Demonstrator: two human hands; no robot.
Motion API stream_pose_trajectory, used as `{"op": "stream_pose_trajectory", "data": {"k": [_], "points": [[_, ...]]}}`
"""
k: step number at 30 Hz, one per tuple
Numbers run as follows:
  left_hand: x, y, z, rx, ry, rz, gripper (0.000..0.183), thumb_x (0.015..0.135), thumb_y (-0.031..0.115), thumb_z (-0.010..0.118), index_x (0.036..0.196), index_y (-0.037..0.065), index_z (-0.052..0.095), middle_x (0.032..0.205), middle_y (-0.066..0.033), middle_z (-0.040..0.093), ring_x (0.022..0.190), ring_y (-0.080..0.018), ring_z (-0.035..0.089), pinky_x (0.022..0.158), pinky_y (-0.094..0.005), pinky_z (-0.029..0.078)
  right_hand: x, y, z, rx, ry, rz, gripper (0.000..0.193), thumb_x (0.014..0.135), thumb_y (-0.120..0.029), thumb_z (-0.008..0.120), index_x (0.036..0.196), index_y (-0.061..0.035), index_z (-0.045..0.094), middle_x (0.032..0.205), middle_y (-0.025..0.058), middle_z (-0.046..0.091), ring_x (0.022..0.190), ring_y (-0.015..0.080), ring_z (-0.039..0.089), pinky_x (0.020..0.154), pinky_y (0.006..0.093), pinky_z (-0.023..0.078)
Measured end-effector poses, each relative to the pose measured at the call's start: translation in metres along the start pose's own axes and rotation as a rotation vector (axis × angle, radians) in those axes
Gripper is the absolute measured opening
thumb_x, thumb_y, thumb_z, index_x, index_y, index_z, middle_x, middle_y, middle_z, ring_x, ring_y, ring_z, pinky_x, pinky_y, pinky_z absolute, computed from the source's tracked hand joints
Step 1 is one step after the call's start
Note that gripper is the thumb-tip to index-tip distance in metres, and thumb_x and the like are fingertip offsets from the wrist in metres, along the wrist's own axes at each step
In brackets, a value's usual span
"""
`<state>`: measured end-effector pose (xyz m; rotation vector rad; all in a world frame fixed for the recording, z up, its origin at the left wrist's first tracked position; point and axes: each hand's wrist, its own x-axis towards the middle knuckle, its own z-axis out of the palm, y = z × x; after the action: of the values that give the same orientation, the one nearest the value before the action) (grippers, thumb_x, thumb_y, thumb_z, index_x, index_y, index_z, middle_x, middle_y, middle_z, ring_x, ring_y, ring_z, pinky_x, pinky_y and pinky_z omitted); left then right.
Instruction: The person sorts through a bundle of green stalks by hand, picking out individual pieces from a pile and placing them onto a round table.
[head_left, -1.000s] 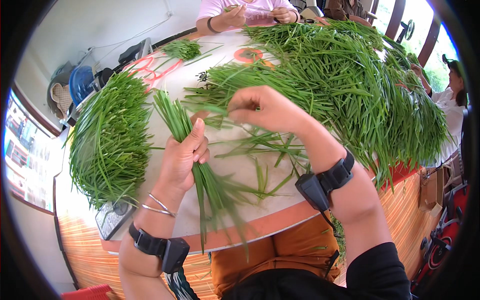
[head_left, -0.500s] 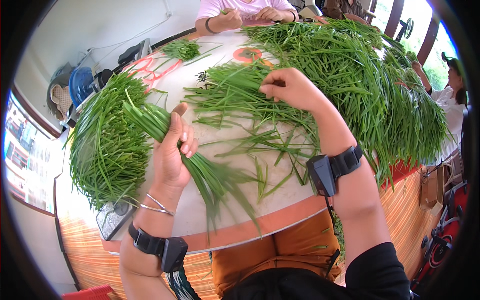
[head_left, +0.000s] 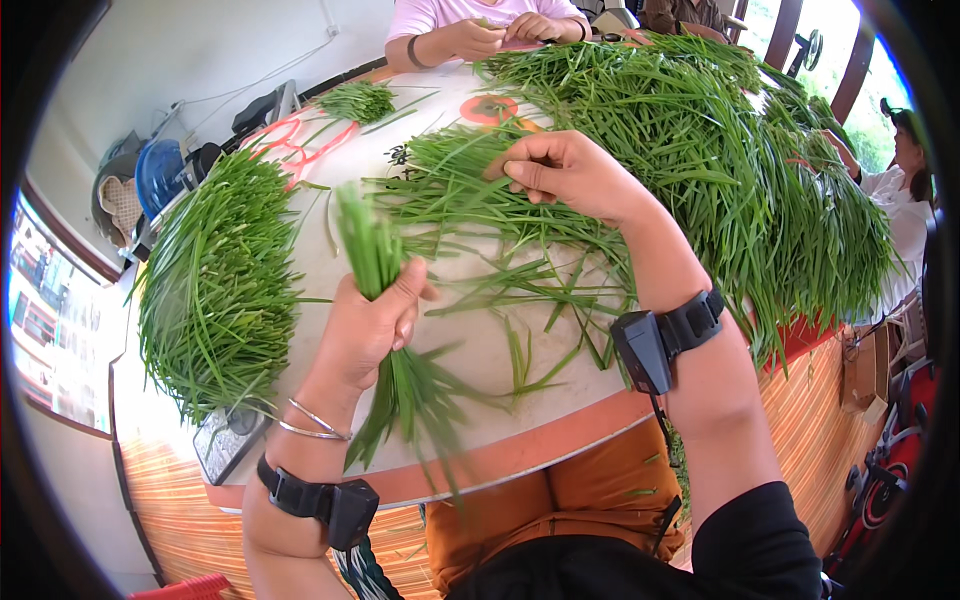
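Note:
My left hand (head_left: 372, 325) is wrapped around a bunch of garlic chives (head_left: 368, 250), held upright above the near part of the table. Its cut ends point up, and its leaf tips hang down, smeared by motion. Over a loose pile of garlic chives (head_left: 440, 200) is my right hand (head_left: 575, 178), thumb and fingers bent together in a pinch. What they hold, if anything, cannot be made out. A thick, neatly stacked heap of chives (head_left: 215, 290) lies at the left, cut ends toward the table's middle.
A big heap of chives (head_left: 680, 150) covers the right side of the white table (head_left: 470, 430). Pink-red straps (head_left: 320, 150) and a small bundle (head_left: 358, 101) lie at the far left. A flat metal-topped device (head_left: 228, 440) sits at the near left edge. Two people (head_left: 490, 30) sit across; another is at right.
My left hand has moved right and slightly down, and its bunch has turned from slanting to upright. My right hand has shifted slightly left over the loose pile.

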<state>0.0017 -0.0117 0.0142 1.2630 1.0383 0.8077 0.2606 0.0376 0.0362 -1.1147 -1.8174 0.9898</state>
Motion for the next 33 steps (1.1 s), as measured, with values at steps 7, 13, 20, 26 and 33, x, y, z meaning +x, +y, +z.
{"op": "stream_pose_trajectory", "data": {"k": [7, 13, 20, 26, 33], "points": [[0.006, -0.002, 0.007, -0.177, 0.188, 0.293, 0.036, 0.095, 0.031, 0.047, 0.102, -0.002, 0.059, 0.073, -0.0019, 0.055, 0.069, -0.0099, 0.052, 0.067, -0.0228, 0.042, -0.01, -0.021, 0.021, 0.158, -0.339, -0.013, 0.016, 0.077, -0.009, 0.066, 0.091, -0.0008, 0.066, 0.072, 0.0006, 0.06, 0.064, 0.0085, 0.052, 0.06, 0.0237, 0.043], [-0.001, -0.007, 0.011, -0.031, -0.109, 0.049, 0.038, 0.096, 0.036, 0.039, 0.1, 0.001, 0.052, 0.067, -0.0042, 0.052, 0.05, -0.0096, 0.046, 0.056, -0.0267, 0.048, -0.013, -0.035, 0.048, -0.053, -0.2, -0.167, 0.013, 0.074, -0.009, 0.069, 0.084, -0.0019, 0.066, 0.072, -0.0015, 0.059, 0.061, 0.0043, 0.048, 0.056, 0.0204, 0.039], [-0.005, 0.005, 0.009, -0.228, -0.157, -0.033, 0.037, 0.094, 0.038, 0.046, 0.089, 0.001, 0.053, 0.052, 0.0044, 0.034, 0.044, -0.0041, 0.031, 0.044, -0.0209, 0.029, -0.01, -0.028, 0.046, -0.144, -0.098, -0.2, 0.012, 0.076, -0.009, 0.065, 0.086, -0.0009, 0.065, 0.072, 0.0011, 0.061, 0.061, 0.0065, 0.05, 0.056, 0.023, 0.041], [-0.005, 0.004, 0.007, -0.177, -0.127, 0.008, 0.032, 0.095, 0.034, 0.046, 0.086, 0.004, 0.052, 0.053, 0.0054, 0.033, 0.043, -0.0034, 0.028, 0.042, -0.0201, 0.026, -0.009, -0.033, 0.052, -0.238, 0.109, -0.204, 0.014, 0.079, -0.008, 0.062, 0.091, -0.001, 0.065, 0.075, 0.0033, 0.062, 0.065, 0.0066, 0.052, 0.058, 0.0236, 0.043], [0.0, 0.003, -0.008, -0.687, -0.423, -0.014, 0.027, 0.096, 0.031, 0.043, 0.08, 0.01, 0.042, 0.059, 0.0046, 0.031, 0.041, -0.0012, 0.025, 0.034, -0.0151, 0.024, -0.011, -0.025, 0.016, 0.118, -0.284, -0.098, 0.016, 0.081, -0.008, 0.064, 0.095, -0.0002, 0.067, 0.078, -0.0016, 0.063, 0.066, 0.0036, 0.05, 0.059, 0.0208, 0.042]]}}
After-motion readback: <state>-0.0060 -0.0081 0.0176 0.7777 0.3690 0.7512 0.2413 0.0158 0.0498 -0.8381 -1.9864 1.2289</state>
